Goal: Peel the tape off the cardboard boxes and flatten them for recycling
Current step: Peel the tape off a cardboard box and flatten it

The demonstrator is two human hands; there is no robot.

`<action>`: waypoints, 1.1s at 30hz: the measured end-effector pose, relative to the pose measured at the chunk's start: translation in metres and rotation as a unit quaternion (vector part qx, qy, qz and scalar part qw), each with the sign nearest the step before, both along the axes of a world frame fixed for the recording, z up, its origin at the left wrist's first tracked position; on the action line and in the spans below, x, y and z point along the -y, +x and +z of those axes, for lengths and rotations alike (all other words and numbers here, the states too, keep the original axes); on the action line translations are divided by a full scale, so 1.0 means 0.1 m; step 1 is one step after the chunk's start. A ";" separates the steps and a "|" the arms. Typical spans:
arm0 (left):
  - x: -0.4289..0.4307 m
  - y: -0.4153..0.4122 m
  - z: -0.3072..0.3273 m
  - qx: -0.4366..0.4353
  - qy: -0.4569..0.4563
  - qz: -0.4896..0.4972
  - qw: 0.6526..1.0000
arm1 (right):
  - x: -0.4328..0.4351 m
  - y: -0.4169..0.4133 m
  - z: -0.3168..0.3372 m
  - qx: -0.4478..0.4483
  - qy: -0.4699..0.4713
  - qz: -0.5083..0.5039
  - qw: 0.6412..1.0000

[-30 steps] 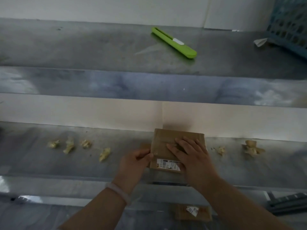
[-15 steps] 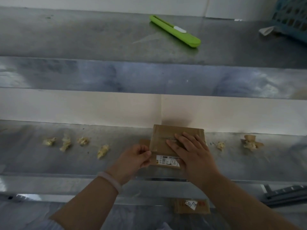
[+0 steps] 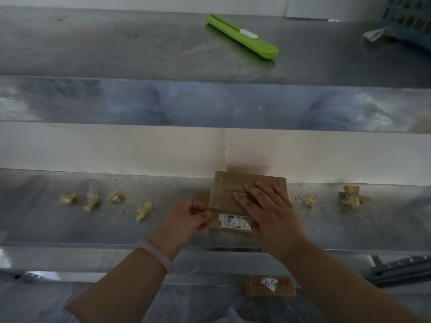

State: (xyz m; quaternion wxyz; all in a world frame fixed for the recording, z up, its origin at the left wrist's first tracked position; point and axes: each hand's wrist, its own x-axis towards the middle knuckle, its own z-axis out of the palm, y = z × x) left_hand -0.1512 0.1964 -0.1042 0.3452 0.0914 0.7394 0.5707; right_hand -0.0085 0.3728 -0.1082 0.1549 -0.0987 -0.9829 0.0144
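While the right hand (image 3: 268, 213) lies flat on top of the cardboard box (image 3: 224, 194), fingers straight and pressing, the left hand (image 3: 186, 220) has its fingers curled, pinching at the box's left edge; tape or cardboard, cannot tell. Box sits on the bench (image 3: 46, 224) against its back edge, about mid-length, white shipping label (image 3: 234, 222) on its near side. Crumpled tape wads (image 3: 92, 199) lie along the bench left of the box, more wads (image 3: 353, 197) to its right. Green cutter (image 3: 242, 36) on the upper shelf (image 3: 116, 47), blue basket (image 3: 410, 17) at its right corner. Second box (image 3: 270, 285) lies below the bench's front edge.
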 end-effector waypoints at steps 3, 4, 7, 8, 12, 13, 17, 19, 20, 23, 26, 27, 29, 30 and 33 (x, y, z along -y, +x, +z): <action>-0.01 0.02 -0.03 -0.048 -0.027 -0.016 0.998 | 0.00 0.00 0.00 0.005 0.000 -0.003 1.000; -0.01 0.02 -0.03 -0.071 -0.038 -0.030 0.996 | 0.00 -0.01 0.00 0.007 0.000 -0.004 1.000; -0.02 0.03 -0.02 -0.116 -0.071 -0.060 0.989 | 0.01 -0.01 0.00 0.012 0.001 -0.006 1.000; -0.02 0.03 -0.01 -0.113 -0.074 -0.063 0.989 | 0.01 0.00 0.00 0.011 0.000 -0.006 1.000; 0.00 0.01 0.06 -0.043 -0.046 -0.064 0.996 | 0.02 0.00 0.01 0.001 -0.002 -0.007 1.000; 0.01 0.00 0.09 -0.022 -0.030 -0.065 0.997 | 0.02 0.00 0.02 -0.001 -0.002 -0.007 1.000; 0.02 -0.12 0.21 -0.094 -0.023 -0.034 0.995 | 0.01 0.00 0.03 0.007 -0.004 -0.005 1.000; -0.01 -0.21 0.26 -0.215 -0.042 -0.010 0.976 | 0.01 0.00 0.03 0.010 -0.005 -0.007 1.000; -0.02 -0.25 0.27 -0.284 -0.056 -0.015 0.957 | 0.01 0.00 0.02 0.009 -0.007 -0.007 1.000; -0.06 -0.33 0.27 -0.456 -0.075 -0.038 0.886 | 0.00 0.00 0.01 0.004 -0.013 -0.007 1.000; -0.13 -0.38 0.22 -0.504 -0.076 -0.041 0.859 | 0.00 0.00 0.00 0.005 -0.013 -0.006 1.000; -0.15 -0.38 0.20 -0.499 -0.069 -0.038 0.863 | 0.00 0.00 0.00 0.004 -0.015 -0.006 1.000; -0.18 -0.37 0.17 -0.478 -0.048 -0.048 0.876 | 0.00 0.00 0.01 0.003 -0.017 -0.007 1.000; -0.19 -0.35 0.16 -0.467 -0.038 -0.061 0.882 | 0.00 0.01 0.01 0.004 -0.017 -0.008 1.000; -0.17 -0.30 0.10 -0.427 -0.007 -0.072 0.902 | 0.01 0.01 0.03 0.009 -0.021 -0.010 1.000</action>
